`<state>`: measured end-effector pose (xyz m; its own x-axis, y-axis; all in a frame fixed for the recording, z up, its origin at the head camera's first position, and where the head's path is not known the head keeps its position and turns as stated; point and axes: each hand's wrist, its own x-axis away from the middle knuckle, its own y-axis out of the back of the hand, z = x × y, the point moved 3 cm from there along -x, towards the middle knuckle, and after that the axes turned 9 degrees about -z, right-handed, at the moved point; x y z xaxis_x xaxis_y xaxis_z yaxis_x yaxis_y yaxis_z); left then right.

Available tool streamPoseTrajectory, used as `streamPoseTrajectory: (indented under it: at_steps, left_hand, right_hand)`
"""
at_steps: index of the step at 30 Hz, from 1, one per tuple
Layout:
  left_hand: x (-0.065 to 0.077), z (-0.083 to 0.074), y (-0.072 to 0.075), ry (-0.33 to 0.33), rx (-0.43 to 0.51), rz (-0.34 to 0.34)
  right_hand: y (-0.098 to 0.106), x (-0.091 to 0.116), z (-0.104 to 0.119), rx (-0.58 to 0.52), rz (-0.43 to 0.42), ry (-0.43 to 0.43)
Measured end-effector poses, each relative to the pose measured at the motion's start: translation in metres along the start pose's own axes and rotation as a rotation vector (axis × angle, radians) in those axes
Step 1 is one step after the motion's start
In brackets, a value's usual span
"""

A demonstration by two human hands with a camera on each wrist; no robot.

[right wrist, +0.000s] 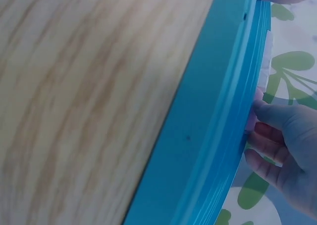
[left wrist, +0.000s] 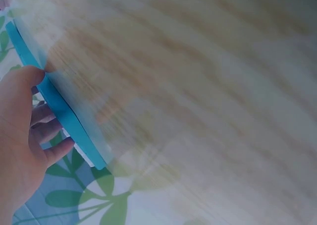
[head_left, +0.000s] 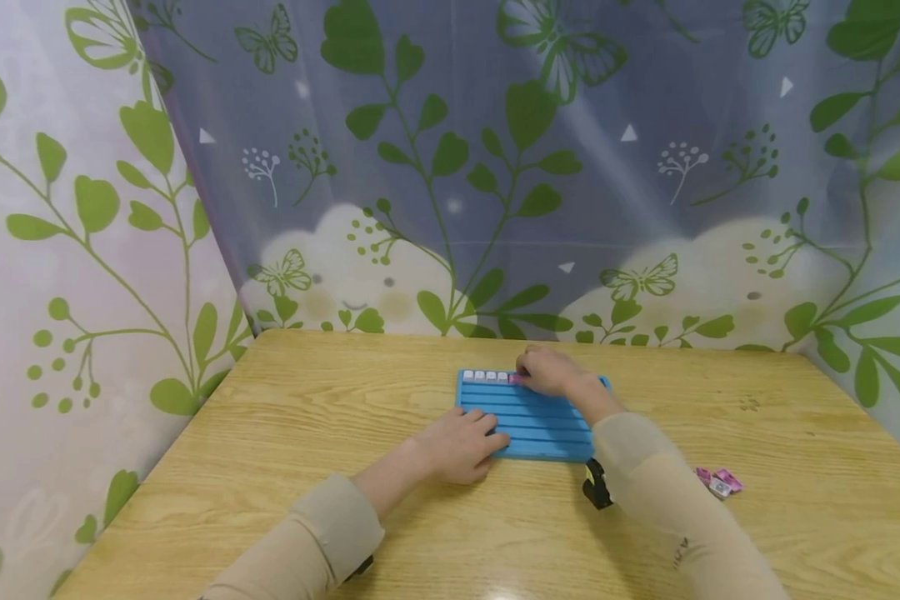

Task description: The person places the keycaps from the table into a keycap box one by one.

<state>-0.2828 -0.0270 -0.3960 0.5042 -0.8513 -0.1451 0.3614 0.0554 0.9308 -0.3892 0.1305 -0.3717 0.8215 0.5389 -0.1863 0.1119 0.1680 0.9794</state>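
Note:
A blue ridged tray point(head_left: 540, 429) lies on the table, with several white keycaps point(head_left: 486, 377) side by side at the left end of its far row. Beside them sits a pink keycap point(head_left: 516, 379), pinched by the fingertips of my right hand point(head_left: 551, 372). The right wrist view also shows this pink keycap point(right wrist: 252, 117) at the tray's edge, by the thumb and fingers. My left hand point(head_left: 457, 446) holds the tray's near left corner, its thumb on the front rim and its fingers spread at the left side. In the left wrist view the thumb touches the blue front edge point(left wrist: 64, 113).
A small pile of pink and white keycaps point(head_left: 720, 483) lies on the wooden table point(head_left: 330, 400), right of my right forearm. A black wrist-camera mount point(head_left: 597, 485) hangs below that sleeve. Leaf-patterned curtains point(head_left: 450, 167) stand behind the table and at its sides.

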Motion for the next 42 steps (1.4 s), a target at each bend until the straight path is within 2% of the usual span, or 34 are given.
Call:
streamPoseTrajectory:
  at_steps: [5,16,42]
  left_hand:
    - [0.0,-0.001,0.0,-0.006,0.003,-0.012]
    - [0.0,0.001,-0.002,-0.002,-0.007,-0.002]
    - [0.0,0.0,0.001,-0.009,-0.007,-0.01]
  right_hand:
    - [-0.002,0.001,0.001,0.016,-0.007,-0.01]
    - [-0.004,-0.001,0.006,0.127,-0.013,0.03]
    - [-0.002,-0.01,0.002,0.046,0.042,-0.008]
